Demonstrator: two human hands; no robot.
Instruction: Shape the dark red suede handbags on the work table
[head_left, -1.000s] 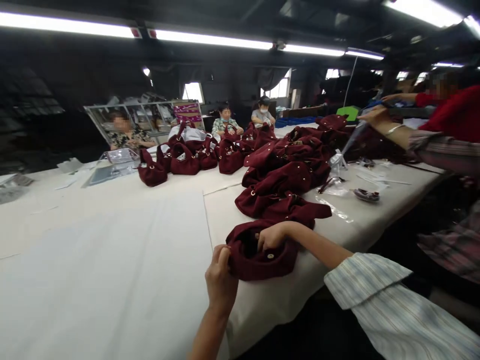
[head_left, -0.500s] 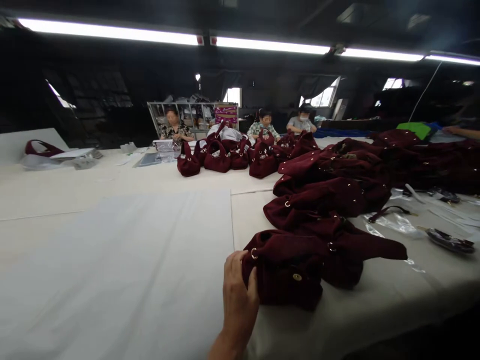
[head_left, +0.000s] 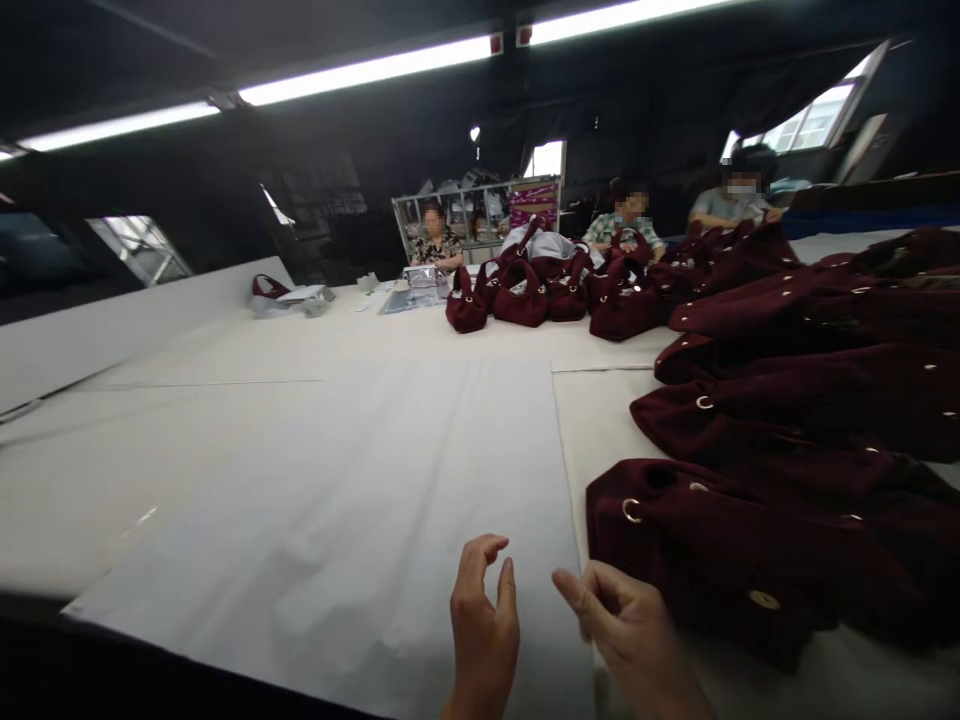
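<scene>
far left: lone maroon bag on a raised side surface, next to some paper or plastic packs; too small to tell which.
table: long cream-covered table, a large white paper sheet spread on it, lower edge near the table's front edge.
left hand: left hand hovers over the sheet's lower right corner, fingers loosely curled, thumb and index parted, nothing in it. Apart from the bags.
right hand: right hand just beside the left, index finger pointing left toward it, also holding nothing. Sits at the near left corner of the nearest bag; contact with the cloth hard to tell, probably just short of it.
nearest bag: flat maroon bag lies on its side right of the sheet, metal ring at its upper left corner, round snap on the front.
pile: more flat maroon bags stacked behind it, running off to the right.
far end: row of stuffed upright bags across the table, three people seated behind them, wire rack at the back.
risk 1: sheet corner lies right under both hands, a careless pinch or drag would crease or tear it.
risk 2: nearest bag overlaps the pile behind; pulling it by one corner could drag the neighbours along and skew the stack.
risk 3: ring or snap could catch the paper edge if the bag slides left across it.
</scene>
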